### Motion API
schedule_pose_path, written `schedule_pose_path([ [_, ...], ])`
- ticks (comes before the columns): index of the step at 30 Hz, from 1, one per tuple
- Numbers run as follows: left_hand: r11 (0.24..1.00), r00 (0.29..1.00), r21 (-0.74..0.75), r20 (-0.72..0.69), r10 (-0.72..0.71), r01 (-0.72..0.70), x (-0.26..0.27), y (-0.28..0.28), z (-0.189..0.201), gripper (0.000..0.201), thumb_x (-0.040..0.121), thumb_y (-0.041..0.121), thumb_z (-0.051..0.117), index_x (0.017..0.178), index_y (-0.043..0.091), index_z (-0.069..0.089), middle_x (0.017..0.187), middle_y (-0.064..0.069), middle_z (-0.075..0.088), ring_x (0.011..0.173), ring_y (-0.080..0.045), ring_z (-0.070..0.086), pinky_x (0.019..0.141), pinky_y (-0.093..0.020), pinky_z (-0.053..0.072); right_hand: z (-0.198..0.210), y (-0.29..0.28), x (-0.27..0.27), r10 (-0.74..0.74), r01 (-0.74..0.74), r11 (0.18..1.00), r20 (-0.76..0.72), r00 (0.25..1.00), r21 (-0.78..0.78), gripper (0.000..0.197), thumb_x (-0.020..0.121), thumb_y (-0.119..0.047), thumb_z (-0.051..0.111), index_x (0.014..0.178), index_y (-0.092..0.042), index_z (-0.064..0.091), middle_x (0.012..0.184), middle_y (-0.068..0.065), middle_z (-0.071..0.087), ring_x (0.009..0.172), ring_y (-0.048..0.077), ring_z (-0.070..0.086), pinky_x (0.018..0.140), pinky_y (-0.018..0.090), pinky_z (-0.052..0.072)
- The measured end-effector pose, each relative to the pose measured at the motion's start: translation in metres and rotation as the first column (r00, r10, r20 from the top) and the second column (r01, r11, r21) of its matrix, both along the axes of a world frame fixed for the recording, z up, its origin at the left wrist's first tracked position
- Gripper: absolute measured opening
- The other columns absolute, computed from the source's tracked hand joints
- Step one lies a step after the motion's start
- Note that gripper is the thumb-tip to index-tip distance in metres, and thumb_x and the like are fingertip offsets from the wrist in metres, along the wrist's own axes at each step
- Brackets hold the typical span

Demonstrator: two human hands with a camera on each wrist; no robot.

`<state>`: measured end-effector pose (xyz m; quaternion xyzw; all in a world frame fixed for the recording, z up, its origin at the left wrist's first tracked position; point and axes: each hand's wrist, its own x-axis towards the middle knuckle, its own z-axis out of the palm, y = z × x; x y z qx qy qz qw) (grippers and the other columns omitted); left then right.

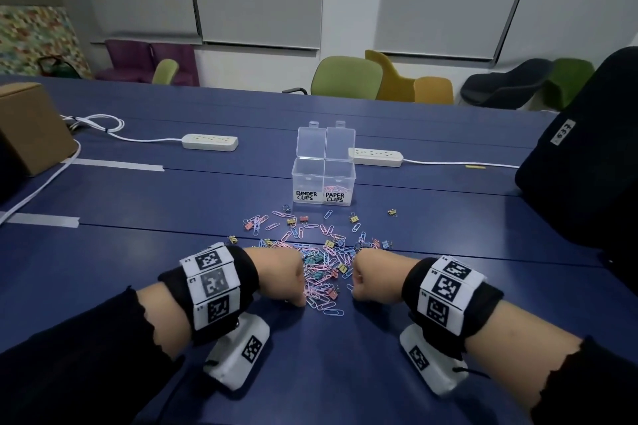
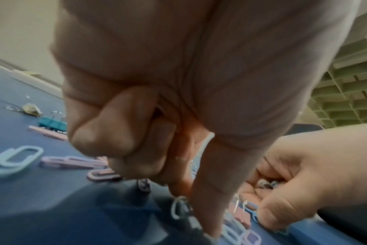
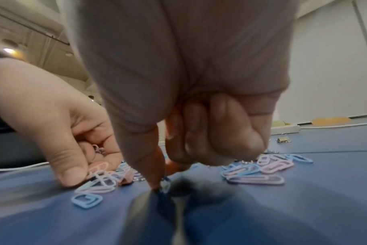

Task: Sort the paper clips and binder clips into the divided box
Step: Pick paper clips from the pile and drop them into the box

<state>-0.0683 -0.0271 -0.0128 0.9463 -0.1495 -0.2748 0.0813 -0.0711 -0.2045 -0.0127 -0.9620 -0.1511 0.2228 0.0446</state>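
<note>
On smooth blue table [image 1: 172,197], both hands' fingers pinching thin looped pastel paper clips [image 1: 322,281], clear plastic divided box [image 1: 324,179] beyond.

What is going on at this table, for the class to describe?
A person is sorting a mixed pile of clips on a blue table into a clear divided box labelled for binder clips and paper clips. Both hands are down at the pile: the left hand and the right hand each pinch at paper clips, with some already gathered in the palms. A few paper clips lie in the paper clip compartment; the binder clip side looks empty.
</note>
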Motion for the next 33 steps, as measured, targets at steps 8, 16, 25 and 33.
schedule_pose_path([
  [8,0.430,0.793,-0.666,-0.503,0.343,-0.609,0.010,0.039,0.009,0.018,0.093,0.005,0.053,0.076,0.007,0.052,0.065,-0.003,0.048,0.051,-0.010,0.035,0.038,-0.017,0.024,-0.001,-0.012,0.003,-0.171,0.612,0.258,-0.589,0.790,0.747,0.029,0.088,0.006,0.045,0.067,-0.012,0.041,0.063,0.007,0.036,0.048,0.013,0.031,0.044,0.022,0.025],
  [16,0.083,0.728,-0.741,-0.621,0.292,-0.666,0.014,0.059,0.004,0.016,0.094,0.006,0.049,0.079,0.008,0.053,0.070,-0.003,0.050,0.051,-0.008,0.037,0.036,-0.014,0.026,-0.009,0.010,0.009,0.051,0.687,-0.138,-0.687,0.724,0.714,0.018,0.091,0.006,0.047,0.079,-0.007,0.051,0.068,0.006,0.050,0.051,0.011,0.048,0.045,0.019,0.038],
  [25,-0.116,0.556,-0.576,-0.814,0.168,-0.809,0.015,0.071,0.010,0.006,0.077,0.011,0.042,0.073,0.010,0.046,0.062,-0.002,0.040,0.049,-0.013,0.037,0.036,-0.019,0.022,-0.003,0.025,0.015,0.043,0.739,-0.072,-0.738,0.674,0.670,0.027,0.098,-0.015,0.043,0.072,-0.010,0.049,0.063,0.002,0.040,0.053,0.012,0.037,0.041,0.019,0.034],
  [33,-0.083,0.497,-0.562,-0.783,0.374,-0.823,0.016,0.069,-0.006,0.031,0.091,-0.001,0.050,0.069,0.016,0.035,0.060,0.000,0.035,0.045,-0.009,0.035,0.032,-0.015,0.021,0.007,0.032,0.013,0.047,-0.060,0.970,0.059,0.997,0.237,0.022,0.098,-0.016,0.039,0.083,-0.015,0.056,0.084,0.006,0.057,0.077,0.021,0.051,0.070,0.024,0.040],
])
